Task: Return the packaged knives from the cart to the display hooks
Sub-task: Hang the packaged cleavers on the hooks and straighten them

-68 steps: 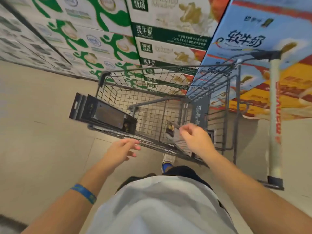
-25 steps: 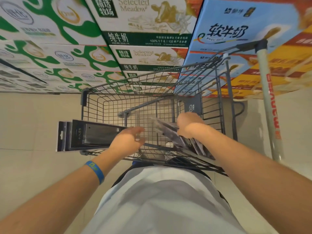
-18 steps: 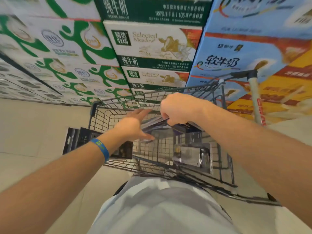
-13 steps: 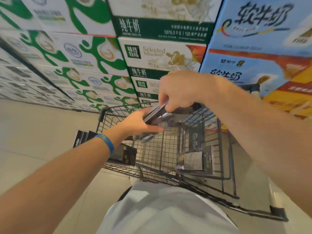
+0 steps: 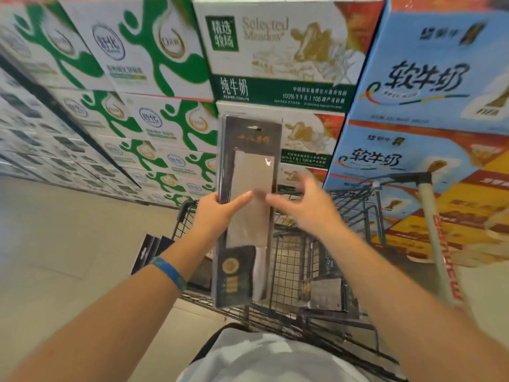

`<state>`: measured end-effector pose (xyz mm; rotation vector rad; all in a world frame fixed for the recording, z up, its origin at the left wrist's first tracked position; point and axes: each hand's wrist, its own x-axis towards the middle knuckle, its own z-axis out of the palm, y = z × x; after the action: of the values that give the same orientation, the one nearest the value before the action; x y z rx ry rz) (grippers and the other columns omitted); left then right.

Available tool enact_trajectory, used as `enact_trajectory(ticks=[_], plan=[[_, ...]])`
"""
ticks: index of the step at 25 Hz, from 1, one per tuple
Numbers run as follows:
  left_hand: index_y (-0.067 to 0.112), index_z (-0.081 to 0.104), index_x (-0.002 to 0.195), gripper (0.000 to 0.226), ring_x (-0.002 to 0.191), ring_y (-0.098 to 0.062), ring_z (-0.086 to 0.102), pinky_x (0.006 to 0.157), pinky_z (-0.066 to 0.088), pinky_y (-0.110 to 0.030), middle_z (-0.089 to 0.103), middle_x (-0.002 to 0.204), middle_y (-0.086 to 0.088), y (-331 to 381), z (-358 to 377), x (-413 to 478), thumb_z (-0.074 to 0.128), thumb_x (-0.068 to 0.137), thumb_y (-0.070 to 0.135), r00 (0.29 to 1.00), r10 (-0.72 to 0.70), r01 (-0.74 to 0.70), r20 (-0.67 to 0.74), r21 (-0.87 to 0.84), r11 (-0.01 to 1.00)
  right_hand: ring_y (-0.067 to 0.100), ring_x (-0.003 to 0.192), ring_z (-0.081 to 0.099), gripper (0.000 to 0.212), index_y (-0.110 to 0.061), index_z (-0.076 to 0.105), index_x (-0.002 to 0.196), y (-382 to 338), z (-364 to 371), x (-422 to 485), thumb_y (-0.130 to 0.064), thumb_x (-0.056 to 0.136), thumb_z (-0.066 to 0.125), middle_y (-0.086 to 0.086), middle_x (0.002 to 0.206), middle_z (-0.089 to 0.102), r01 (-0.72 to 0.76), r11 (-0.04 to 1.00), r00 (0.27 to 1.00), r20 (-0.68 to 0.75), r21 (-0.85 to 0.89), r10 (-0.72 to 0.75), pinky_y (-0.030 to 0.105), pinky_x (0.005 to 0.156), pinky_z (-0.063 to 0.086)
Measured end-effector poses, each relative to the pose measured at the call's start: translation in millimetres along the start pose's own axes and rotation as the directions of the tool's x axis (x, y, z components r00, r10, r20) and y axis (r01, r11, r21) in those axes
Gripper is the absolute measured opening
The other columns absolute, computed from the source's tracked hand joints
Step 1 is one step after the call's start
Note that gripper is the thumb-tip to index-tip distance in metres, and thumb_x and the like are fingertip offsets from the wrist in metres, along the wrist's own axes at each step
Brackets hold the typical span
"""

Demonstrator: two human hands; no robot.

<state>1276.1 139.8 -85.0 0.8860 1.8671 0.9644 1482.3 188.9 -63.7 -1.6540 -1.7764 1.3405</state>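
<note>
A packaged cleaver (image 5: 249,172) in a dark blister card stands upright above the wire cart (image 5: 292,260), its hang hole at the top. My left hand (image 5: 220,213) grips the package at its left edge, thumb across the front. Just to the right of the package my right hand (image 5: 305,205) hovers, fingers spread and relaxed, holding nothing. Another packaged knife (image 5: 323,295) lies inside the cart. Dark boxed knife packs (image 5: 150,250) stick out at the cart's left side, partly hidden by my left forearm.
Stacked milk cartons (image 5: 275,59) form a wall straight ahead, green-and-white ones (image 5: 115,64) on the left and blue ones (image 5: 429,78) on the right. The cart's white handle (image 5: 438,244) runs down the right side. Pale tiled floor (image 5: 68,244) lies to the left.
Both hands lifted a packaged cleaver out of the cart. It now stands upright in my left hand, and my right hand has let go and drawn slightly away.
</note>
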Motion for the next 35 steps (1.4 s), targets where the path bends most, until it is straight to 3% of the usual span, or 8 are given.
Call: enact_trajectory(ticks=[2, 4, 10, 16, 19, 22, 26, 35], plan=[[0.007, 0.061, 0.128, 0.102, 0.097, -0.025, 0.074, 0.084, 0.062, -0.043, 0.075, 0.11, -0.007, 6.9, -0.3, -2.4, 0.093, 0.048, 0.061, 0.989, -0.123, 0.137, 0.079, -0.206, 0.969, 0.013, 0.118, 0.065, 0.091, -0.024, 0.049, 0.144, 14.6, 41.4, -14.4, -0.062, 0.07, 0.085, -0.004, 0.137, 0.065, -0.172, 0.954, 0.963, 0.246, 0.247, 0.11, 0.036, 0.096, 0.056], [0.009, 0.058, 0.134, 0.107, 0.099, -0.024, 0.074, 0.084, 0.062, -0.041, 0.074, 0.118, -0.009, 15.5, -0.8, -0.5, 0.093, 0.048, 0.062, 0.981, -0.125, 0.164, 0.15, -0.28, 0.946, 0.011, 0.103, 0.073, 0.082, -0.026, 0.06, 0.131, 23.6, 61.4, -17.2, -0.056, 0.062, 0.092, -0.008, 0.114, 0.076, -0.168, 0.892, 0.977, 0.189, 0.418, 0.096, 0.034, 0.089, 0.061], [0.024, 0.07, 0.128, 0.054, 0.116, -0.025, 0.069, 0.086, 0.059, -0.036, 0.072, 0.125, -0.007, 12.2, -14.2, 1.3, 0.053, 0.095, 0.062, 0.822, -0.027, 0.288, 0.569, -0.374, 0.882, 0.012, 0.095, 0.076, 0.075, -0.032, 0.067, 0.114, 18.0, 45.9, -20.0, -0.059, 0.049, 0.093, -0.011, 0.102, 0.079, -0.059, 0.784, 0.98, -0.114, 0.618, 0.164, 0.039, 0.087, 0.061], [0.012, 0.065, 0.078, 0.06, 0.076, -0.017, 0.065, 0.069, 0.051, -0.035, 0.067, 0.075, 0.002, 22.2, 15.5, 3.6, 0.047, 0.095, 0.066, 0.985, 0.1, -0.084, 0.141, -0.118, 0.989, 0.01, 0.092, 0.076, 0.07, -0.035, 0.066, 0.112, 12.3, 32.7, -47.6, -0.055, 0.051, 0.094, -0.009, 0.103, 0.078, -0.004, 0.793, 0.902, -0.341, 0.609, 0.267, 0.036, 0.081, 0.063], [0.015, 0.054, 0.063, 0.065, 0.046, -0.002, 0.046, 0.052, 0.039, -0.031, 0.049, 0.048, 0.011, 21.5, 7.3, 9.7, 0.055, 0.078, 0.078, 0.972, 0.19, -0.175, 0.136, -0.113, 0.978, 0.011, 0.092, 0.076, 0.075, -0.033, 0.065, 0.116, 17.7, 22.2, -73.2, -0.056, 0.051, 0.095, -0.011, 0.102, 0.078, 0.018, 0.779, 0.784, -0.492, 0.627, 0.378, 0.034, 0.077, 0.064], [0.021, 0.064, 0.072, 0.061, 0.053, -0.005, 0.057, 0.056, 0.049, -0.029, 0.065, 0.06, 0.007, 22.6, 21.0, 11.4, 0.069, 0.063, 0.081, 0.928, 0.228, -0.199, 0.293, -0.126, 0.972, 0.011, 0.085, 0.077, 0.066, -0.029, 0.071, 0.109, 21.8, 14.0, -107.0, -0.059, 0.055, 0.094, -0.01, 0.096, 0.08, 0.06, 0.764, 0.652, -0.605, 0.643, 0.458, 0.029, 0.069, 0.063], [0.019, 0.063, 0.063, 0.062, 0.047, -0.006, 0.058, 0.051, 0.047, -0.029, 0.068, 0.058, 0.003, 44.2, 82.0, -25.0, 0.066, 0.06, 0.08, 0.853, 0.247, -0.242, 0.46, -0.073, 0.968, 0.0, 0.074, 0.073, 0.057, -0.028, 0.075, 0.092, 24.5, -13.5, -178.1, -0.074, 0.059, 0.075, -0.018, 0.083, 0.078, 0.051, 0.795, 0.344, -0.758, 0.605, 0.555, 0.012, 0.056, 0.053], [-0.002, 0.059, 0.07, 0.095, 0.051, -0.018, 0.05, 0.055, 0.04, -0.036, 0.054, 0.056, -0.01, 114.5, 193.3, -219.3, 0.064, 0.057, 0.091, 0.389, 0.456, -0.392, 0.8, -0.304, 0.868, 0.004, 0.071, 0.074, 0.072, -0.03, 0.073, 0.089, 56.8, -66.9, -403.8, -0.09, 0.05, 0.067, -0.018, 0.08, 0.077, 0.164, 0.79, -0.234, -0.755, 0.591, 0.613, 0.028, 0.063, 0.057]])
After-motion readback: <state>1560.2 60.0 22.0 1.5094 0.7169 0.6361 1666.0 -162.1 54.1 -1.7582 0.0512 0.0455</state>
